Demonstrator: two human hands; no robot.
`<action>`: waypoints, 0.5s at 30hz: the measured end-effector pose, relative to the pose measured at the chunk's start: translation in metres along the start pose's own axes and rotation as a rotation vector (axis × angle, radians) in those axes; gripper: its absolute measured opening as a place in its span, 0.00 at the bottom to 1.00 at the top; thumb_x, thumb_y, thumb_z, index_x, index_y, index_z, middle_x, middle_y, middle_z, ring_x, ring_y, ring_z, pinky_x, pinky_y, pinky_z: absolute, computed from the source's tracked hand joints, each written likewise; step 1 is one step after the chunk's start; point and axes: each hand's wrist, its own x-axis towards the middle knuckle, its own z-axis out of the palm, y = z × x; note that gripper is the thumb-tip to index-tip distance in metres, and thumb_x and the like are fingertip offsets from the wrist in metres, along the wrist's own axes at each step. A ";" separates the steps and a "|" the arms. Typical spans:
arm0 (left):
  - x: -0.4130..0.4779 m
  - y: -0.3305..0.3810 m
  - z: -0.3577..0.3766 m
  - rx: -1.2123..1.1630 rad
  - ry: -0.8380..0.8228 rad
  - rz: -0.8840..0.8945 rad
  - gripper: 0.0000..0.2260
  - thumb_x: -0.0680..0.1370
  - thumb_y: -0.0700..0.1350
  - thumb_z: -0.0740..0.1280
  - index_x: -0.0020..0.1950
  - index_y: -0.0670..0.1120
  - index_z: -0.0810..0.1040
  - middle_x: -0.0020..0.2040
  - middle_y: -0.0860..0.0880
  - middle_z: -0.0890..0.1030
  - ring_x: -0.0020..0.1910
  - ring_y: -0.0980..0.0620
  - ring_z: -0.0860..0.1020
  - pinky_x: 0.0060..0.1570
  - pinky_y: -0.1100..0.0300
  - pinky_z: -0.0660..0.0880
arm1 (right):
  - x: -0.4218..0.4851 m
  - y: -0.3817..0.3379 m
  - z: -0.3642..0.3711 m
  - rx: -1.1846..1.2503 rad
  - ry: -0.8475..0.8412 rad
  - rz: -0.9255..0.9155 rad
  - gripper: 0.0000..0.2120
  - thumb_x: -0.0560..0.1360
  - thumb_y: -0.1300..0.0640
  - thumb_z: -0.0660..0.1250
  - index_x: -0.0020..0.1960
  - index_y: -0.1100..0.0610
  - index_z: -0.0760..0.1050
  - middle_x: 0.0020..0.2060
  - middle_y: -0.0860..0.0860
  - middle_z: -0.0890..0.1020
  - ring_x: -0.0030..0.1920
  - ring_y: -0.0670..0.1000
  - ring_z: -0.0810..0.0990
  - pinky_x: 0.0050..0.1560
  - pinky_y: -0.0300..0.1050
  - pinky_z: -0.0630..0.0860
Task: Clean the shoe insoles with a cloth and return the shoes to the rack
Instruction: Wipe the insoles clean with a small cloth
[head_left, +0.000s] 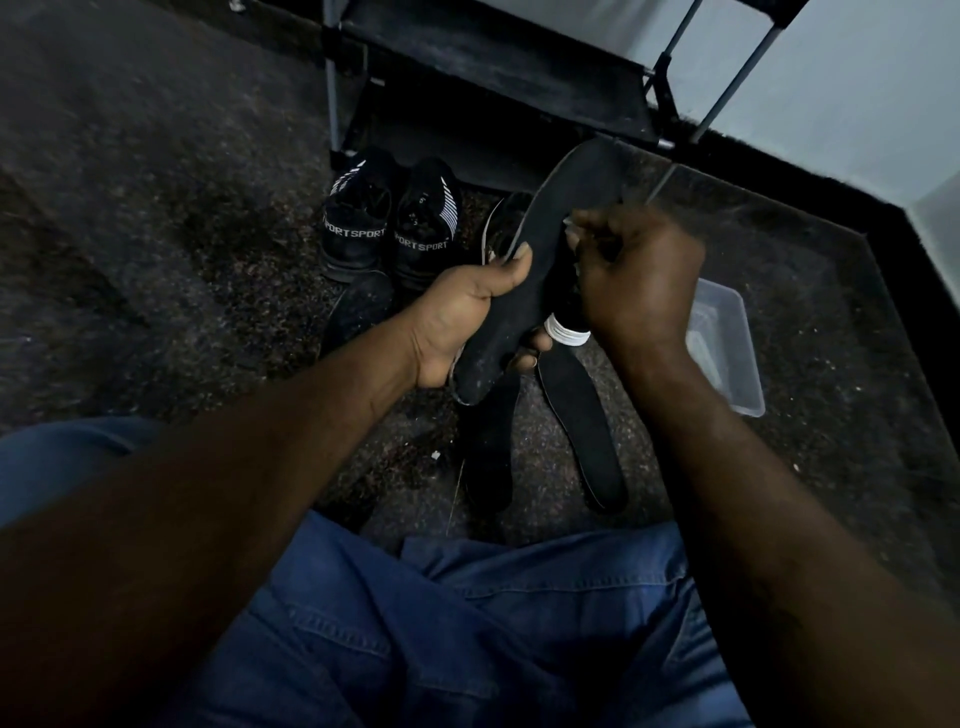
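Observation:
My left hand (467, 317) grips a long black insole (530, 291) by its lower half, and its toe end points up toward the rack. My right hand (634, 280) is curled against the insole's right edge, holding a dark cloth (567, 332) with a white striped edge that shows below the fist. Two more black insoles (582, 431) (488, 447) lie on the floor under my hands. A pair of black sport shoes (389, 223) stands in front of the rack. Another dark shoe (358, 306) lies near my left wrist, and a further shoe (501, 223) is partly hidden behind the held insole.
The black shoe rack (493, 78) with metal poles stands at the top against a pale wall. A clear plastic container (727, 348) sits on the dark speckled floor to the right. My knees in blue jeans (467, 623) fill the bottom.

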 end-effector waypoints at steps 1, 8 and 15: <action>0.000 0.000 -0.001 -0.009 0.000 0.002 0.18 0.85 0.57 0.59 0.60 0.43 0.78 0.45 0.44 0.80 0.37 0.47 0.80 0.30 0.57 0.77 | -0.006 -0.001 0.002 0.012 -0.016 -0.005 0.08 0.75 0.59 0.73 0.52 0.52 0.87 0.48 0.48 0.87 0.49 0.47 0.84 0.55 0.47 0.81; -0.002 0.001 -0.003 -0.044 -0.003 -0.031 0.21 0.85 0.59 0.59 0.59 0.42 0.79 0.45 0.44 0.80 0.37 0.49 0.77 0.31 0.59 0.76 | -0.031 -0.002 0.004 -0.055 -0.073 -0.115 0.11 0.72 0.65 0.70 0.51 0.55 0.87 0.47 0.52 0.87 0.47 0.52 0.84 0.51 0.47 0.80; 0.001 0.002 -0.003 -0.046 -0.010 -0.030 0.23 0.85 0.58 0.58 0.68 0.41 0.75 0.49 0.43 0.79 0.38 0.48 0.78 0.29 0.60 0.75 | -0.007 0.006 -0.007 0.019 -0.028 0.007 0.10 0.74 0.60 0.69 0.52 0.53 0.87 0.48 0.49 0.88 0.49 0.49 0.86 0.54 0.50 0.82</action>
